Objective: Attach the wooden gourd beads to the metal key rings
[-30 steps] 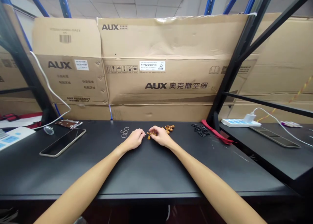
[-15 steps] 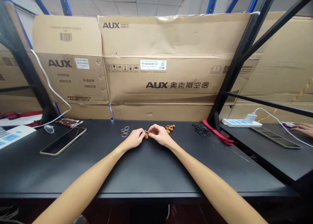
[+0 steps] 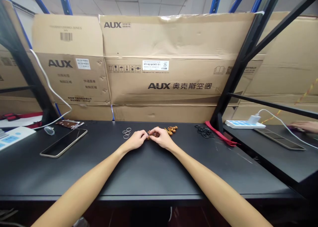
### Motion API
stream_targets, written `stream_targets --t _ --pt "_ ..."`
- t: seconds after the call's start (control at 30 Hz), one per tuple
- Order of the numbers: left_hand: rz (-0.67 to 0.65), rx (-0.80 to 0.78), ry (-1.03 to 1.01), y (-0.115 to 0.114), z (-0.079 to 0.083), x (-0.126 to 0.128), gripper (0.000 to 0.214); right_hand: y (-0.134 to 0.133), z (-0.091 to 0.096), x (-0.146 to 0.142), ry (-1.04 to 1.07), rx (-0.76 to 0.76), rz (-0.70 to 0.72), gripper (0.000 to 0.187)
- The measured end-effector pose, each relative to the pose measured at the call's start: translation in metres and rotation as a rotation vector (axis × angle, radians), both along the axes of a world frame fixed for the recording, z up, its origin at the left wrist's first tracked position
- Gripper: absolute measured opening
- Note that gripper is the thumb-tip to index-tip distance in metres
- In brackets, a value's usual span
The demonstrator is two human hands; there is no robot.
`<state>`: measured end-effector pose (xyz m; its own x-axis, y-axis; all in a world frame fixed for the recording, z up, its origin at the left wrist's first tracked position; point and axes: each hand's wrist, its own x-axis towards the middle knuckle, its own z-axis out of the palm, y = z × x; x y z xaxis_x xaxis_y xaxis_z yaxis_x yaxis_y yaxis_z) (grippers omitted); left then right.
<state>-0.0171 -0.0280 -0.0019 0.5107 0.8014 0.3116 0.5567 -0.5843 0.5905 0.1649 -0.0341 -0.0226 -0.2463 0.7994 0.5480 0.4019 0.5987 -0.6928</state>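
Observation:
Both my hands meet at the middle of the black table (image 3: pixel 149 174). My left hand (image 3: pixel 135 141) and my right hand (image 3: pixel 161 138) are closed in a pinch on one small brown wooden bead charm (image 3: pixel 148 136) held between them. Just right of my right hand lies a little heap of brown wooden beads (image 3: pixel 172 130). A few silver metal rings (image 3: pixel 126 132) lie left of my left hand.
A pile of black rings (image 3: pixel 204 131) and a red strap (image 3: pixel 218 134) lie further right. A phone (image 3: pixel 64 142) lies at the left. Cardboard boxes (image 3: pixel 171 61) wall the back. On the right-hand table are a power strip (image 3: pixel 244 123) and another person's hand (image 3: pixel 304 126).
My hands have drawn closer together around the brown charm, and the view has tilted slightly. Another person's hand has come into sight at the far right.

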Motion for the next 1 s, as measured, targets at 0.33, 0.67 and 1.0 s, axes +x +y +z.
stream_targets --t 0.33,0.67,1.0 --pt "-0.023 0.024 0.013 0.0001 0.0003 -0.0013 0.029 0.0043 -0.0029 0.0041 -0.246 0.038 -0.103 0.007" --pt "-0.099 0.146 0.076 0.0018 -0.0003 -0.0057 0.020 0.0037 -0.0008 0.0052 -0.381 0.072 -0.187 0.006" --pt "-0.049 0.233 0.124 0.0030 -0.0041 -0.0078 0.027 -0.0002 0.0004 0.0045 -0.365 0.117 -0.121 0.006"
